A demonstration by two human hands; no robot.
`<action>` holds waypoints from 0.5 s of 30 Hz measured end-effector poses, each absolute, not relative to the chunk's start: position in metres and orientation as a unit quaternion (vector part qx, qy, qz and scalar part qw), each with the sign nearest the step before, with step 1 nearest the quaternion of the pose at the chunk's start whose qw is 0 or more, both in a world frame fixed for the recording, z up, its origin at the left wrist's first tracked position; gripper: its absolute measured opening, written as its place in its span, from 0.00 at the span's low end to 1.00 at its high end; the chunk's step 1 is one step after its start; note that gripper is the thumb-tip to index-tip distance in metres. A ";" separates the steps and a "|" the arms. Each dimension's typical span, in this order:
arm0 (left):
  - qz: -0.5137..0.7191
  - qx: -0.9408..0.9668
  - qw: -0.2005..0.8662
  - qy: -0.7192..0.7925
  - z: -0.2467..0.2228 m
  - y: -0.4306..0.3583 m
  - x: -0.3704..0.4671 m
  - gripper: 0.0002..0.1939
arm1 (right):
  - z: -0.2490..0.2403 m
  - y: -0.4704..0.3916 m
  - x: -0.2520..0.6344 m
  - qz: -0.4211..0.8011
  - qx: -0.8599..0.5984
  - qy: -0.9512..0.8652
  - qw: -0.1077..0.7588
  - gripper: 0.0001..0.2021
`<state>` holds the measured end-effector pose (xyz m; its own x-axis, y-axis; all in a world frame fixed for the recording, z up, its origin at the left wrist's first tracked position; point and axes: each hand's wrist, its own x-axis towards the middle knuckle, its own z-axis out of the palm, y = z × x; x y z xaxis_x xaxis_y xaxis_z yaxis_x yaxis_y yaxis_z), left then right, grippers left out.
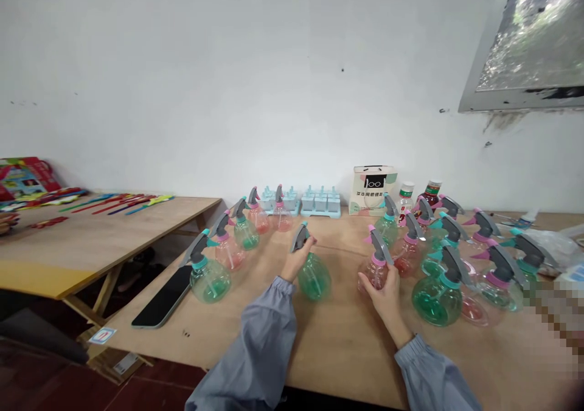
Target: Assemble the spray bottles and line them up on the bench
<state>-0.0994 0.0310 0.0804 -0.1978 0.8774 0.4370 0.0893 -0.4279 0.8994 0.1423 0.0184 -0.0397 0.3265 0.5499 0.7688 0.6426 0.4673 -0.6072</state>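
My left hand (pixel 298 258) is closed around the neck and grey trigger head of a green spray bottle (pixel 314 280), which tilts a little over the middle of the table. My right hand (pixel 385 289) grips the round body of a pink spray bottle (pixel 375 266) with a pink and grey head. Just right of that hand stands another green spray bottle (pixel 437 298), in front of a cluster of several pink and green ones. On the left, a green spray bottle (pixel 210 282) heads a slanting row of several more that runs back toward the wall.
A black phone (pixel 164 298) lies at the table's left. Light blue popsicle moulds (pixel 320 202), a paper bag (pixel 371 191) and two bottles with labels stand by the wall. A second table (pixel 114 231) on the left carries colourful strips. A plastic bag (pixel 554 247) lies far right.
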 end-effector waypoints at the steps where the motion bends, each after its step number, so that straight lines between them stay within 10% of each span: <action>1: 0.642 0.560 0.271 0.448 0.079 0.035 -0.107 0.09 | -0.040 0.018 0.142 -0.039 -0.515 -0.578 0.632 0.35; 15: 0.647 0.525 0.074 0.548 0.067 0.124 -0.207 0.11 | -0.041 0.019 0.142 -0.048 -0.514 -0.573 0.636 0.35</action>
